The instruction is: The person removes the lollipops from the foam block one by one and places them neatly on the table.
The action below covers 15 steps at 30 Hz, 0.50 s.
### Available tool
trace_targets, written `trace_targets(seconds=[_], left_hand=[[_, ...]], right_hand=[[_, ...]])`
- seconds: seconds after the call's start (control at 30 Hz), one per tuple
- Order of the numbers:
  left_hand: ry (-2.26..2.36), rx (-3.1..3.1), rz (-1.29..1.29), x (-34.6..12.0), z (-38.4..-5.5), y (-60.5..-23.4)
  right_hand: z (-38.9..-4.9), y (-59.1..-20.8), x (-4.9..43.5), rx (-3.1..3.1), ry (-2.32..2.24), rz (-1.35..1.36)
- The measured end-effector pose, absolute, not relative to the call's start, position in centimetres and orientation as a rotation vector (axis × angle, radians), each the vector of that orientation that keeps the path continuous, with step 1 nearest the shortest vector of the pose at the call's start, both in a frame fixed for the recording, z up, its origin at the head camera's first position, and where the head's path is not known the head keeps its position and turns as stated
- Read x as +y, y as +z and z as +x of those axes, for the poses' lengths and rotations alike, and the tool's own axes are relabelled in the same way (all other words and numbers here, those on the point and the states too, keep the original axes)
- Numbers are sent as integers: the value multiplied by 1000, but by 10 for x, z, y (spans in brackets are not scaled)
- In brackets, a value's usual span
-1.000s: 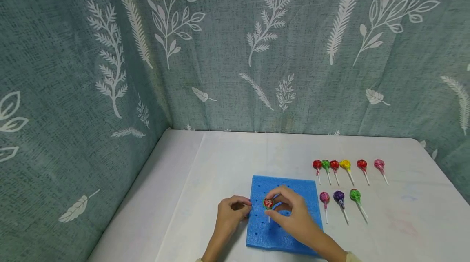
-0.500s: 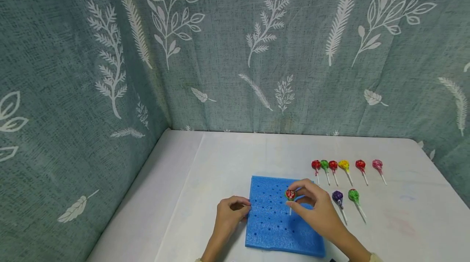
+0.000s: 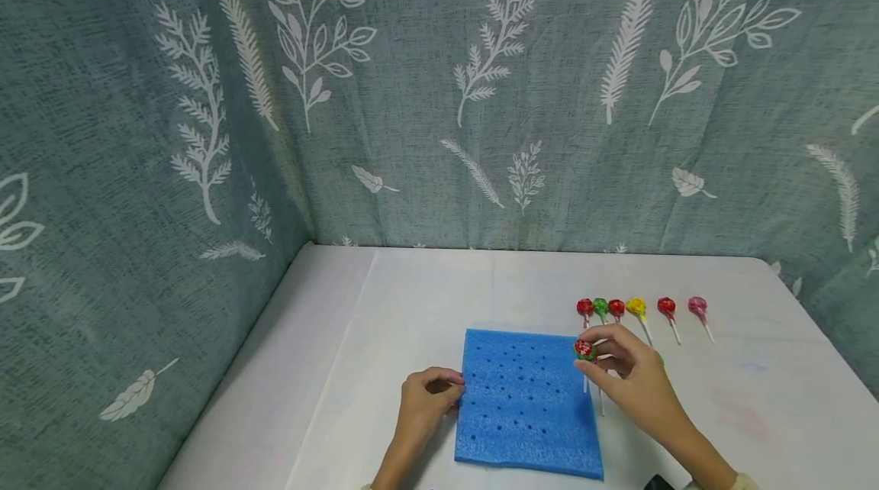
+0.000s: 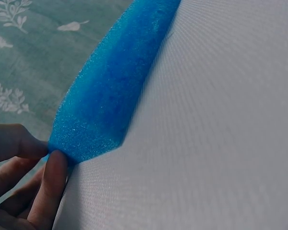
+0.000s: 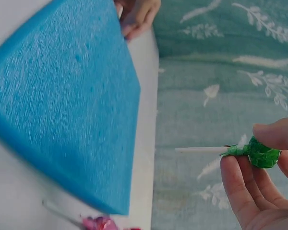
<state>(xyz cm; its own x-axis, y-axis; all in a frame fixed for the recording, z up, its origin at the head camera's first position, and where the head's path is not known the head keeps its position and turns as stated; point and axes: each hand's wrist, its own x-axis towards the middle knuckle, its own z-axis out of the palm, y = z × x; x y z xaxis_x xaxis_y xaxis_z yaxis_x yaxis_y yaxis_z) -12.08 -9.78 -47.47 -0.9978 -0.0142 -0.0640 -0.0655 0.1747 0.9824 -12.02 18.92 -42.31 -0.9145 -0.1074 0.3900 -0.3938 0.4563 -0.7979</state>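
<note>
A blue foam board [image 3: 522, 429] dotted with small holes lies on the white table. At its left edge my left hand [image 3: 422, 406] pinches the foam between thumb and finger; the left wrist view shows these fingertips on the board's edge [image 4: 103, 86]. My right hand [image 3: 639, 379] holds a lollipop [image 3: 584, 350] by its wrapped head, above the board's right edge. That lollipop has a red top and a green wrapper, and its white stick [image 5: 199, 150] points down. Part of a green lollipop [image 3: 660, 359] peeks out behind the right hand, which hides others lying there.
A row of wrapped lollipops lies at the back right, among them a yellow one [image 3: 636, 307], a red one [image 3: 667, 307] and a pink one [image 3: 697, 305]. Another pink lollipop [image 5: 103, 223] lies beside the board. A patterned green curtain [image 3: 412, 131] hangs behind the table.
My right hand has moved right with the lollipop, from over the middle of the board to its right edge. My left hand has stayed at the left edge.
</note>
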Motion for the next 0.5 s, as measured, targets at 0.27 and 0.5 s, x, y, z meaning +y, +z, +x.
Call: trace_targets(seconds=[0.27, 0.5], left_hand=[[1986, 2378, -77, -99, -121, -476], [1984, 2379, -75, -98, -120, -475]], right_hand=[[-119, -423, 206, -2475, 1365, 286], [-121, -425, 219, -2492, 1325, 223]])
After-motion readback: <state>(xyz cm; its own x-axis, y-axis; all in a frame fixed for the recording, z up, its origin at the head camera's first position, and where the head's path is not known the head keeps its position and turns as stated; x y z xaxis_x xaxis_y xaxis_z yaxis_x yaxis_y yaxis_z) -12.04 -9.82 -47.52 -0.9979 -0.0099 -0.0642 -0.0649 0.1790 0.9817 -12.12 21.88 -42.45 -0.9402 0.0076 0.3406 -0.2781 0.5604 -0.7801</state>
